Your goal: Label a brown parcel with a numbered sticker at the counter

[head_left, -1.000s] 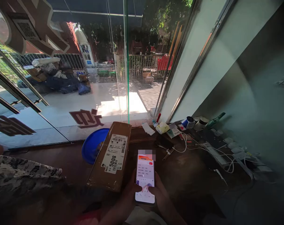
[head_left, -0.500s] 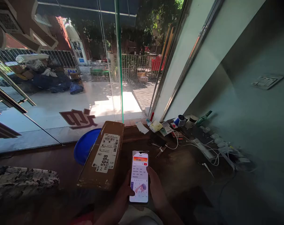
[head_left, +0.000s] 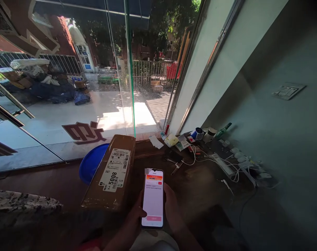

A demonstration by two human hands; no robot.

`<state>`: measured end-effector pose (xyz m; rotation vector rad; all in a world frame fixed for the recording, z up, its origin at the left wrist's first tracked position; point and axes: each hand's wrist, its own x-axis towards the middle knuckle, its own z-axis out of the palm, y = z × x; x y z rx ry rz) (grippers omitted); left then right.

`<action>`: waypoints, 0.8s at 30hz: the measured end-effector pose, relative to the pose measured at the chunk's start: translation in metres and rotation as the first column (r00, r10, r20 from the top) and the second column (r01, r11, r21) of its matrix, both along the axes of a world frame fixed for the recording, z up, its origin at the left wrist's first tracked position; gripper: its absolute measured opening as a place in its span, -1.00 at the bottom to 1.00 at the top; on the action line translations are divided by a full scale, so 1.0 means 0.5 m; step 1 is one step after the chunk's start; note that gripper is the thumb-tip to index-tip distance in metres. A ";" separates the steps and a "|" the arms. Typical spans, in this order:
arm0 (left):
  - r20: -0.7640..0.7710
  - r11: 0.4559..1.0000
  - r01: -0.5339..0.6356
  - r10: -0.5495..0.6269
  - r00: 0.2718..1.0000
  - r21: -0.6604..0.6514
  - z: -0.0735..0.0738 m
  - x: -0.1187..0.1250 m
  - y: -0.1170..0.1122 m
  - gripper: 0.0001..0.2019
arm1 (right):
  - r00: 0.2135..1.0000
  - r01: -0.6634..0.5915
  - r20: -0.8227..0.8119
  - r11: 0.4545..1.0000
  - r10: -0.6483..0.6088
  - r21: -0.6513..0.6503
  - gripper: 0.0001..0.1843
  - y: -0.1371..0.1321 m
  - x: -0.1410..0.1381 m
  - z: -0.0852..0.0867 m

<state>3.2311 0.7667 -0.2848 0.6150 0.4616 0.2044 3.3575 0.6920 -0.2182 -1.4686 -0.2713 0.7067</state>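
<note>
Between my two hands a smartphone [head_left: 152,202] is held upright, its lit screen facing me. The page has an orange banner near the top, a small red button under it and a pink bar at the bottom. My left hand [head_left: 137,212] grips the left edge, its thumb over the lower left corner of the screen. Along the right edge my right hand [head_left: 171,202] is closed on the phone; its fingers behind are hidden. Just left of the phone lies a taped brown cardboard box [head_left: 112,174] with a white label marked 5008.
A blue round basin or stool [head_left: 91,164] sits partly behind the box. On the dark table [head_left: 197,195] lie papers [head_left: 156,142], white cables [head_left: 193,155], a power strip [head_left: 222,164] and a green bottle [head_left: 223,130]. Glass doors stand ahead; patterned fabric [head_left: 22,204] is at left.
The phone's keyboard and suggestion list have gone, leaving a mostly white page with a pink bar. My right thumb has come off the screen to the edge. The view has shifted slightly.
</note>
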 end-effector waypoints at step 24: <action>0.006 0.992 0.027 -0.028 1.000 0.127 -0.096 0.033 0.025 -0.04 | 0.998 0.013 -0.057 0.995 -0.007 0.103 -0.46 0.029 0.006 -0.039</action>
